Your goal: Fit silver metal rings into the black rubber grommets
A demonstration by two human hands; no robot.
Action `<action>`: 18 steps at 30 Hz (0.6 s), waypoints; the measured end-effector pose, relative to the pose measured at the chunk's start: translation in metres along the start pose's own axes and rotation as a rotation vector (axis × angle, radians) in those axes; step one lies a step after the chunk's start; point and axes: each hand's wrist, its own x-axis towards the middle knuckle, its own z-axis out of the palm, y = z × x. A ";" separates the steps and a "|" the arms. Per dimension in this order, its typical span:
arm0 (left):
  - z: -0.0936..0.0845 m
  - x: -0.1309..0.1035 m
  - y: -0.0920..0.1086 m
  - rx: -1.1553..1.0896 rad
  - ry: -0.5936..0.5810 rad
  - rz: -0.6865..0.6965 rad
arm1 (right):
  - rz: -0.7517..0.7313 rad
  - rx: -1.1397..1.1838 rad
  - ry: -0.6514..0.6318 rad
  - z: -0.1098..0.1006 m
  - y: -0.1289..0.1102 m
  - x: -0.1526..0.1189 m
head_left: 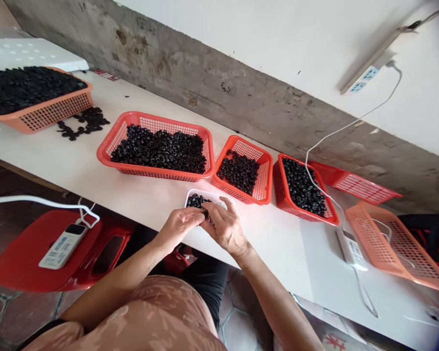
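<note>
Over the front edge of a small white tray, my left hand and my right hand meet at the fingertips. Both pinch a small black part between them, partly covered by the fingers. Small black parts fill the left of the tray, and clear or silvery pieces lie at its right. Behind the tray are a wide red basket of black ring-like parts and a smaller red basket with more black pieces. A third red basket of black parts stands to the right.
An orange basket heaped with black parts stands far left, beside loose black pieces. At right are another orange basket, a white device and a hanging cable. A red stool holds a power strip.
</note>
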 end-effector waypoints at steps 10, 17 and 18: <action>-0.010 0.013 -0.016 0.050 0.171 0.082 | 0.503 -0.248 0.401 -0.054 0.077 0.041; -0.024 0.018 -0.030 0.142 0.167 0.093 | 0.603 0.060 -0.118 0.005 0.061 0.005; -0.025 0.019 -0.031 0.150 0.168 0.094 | 0.606 0.067 -0.176 0.017 0.059 -0.001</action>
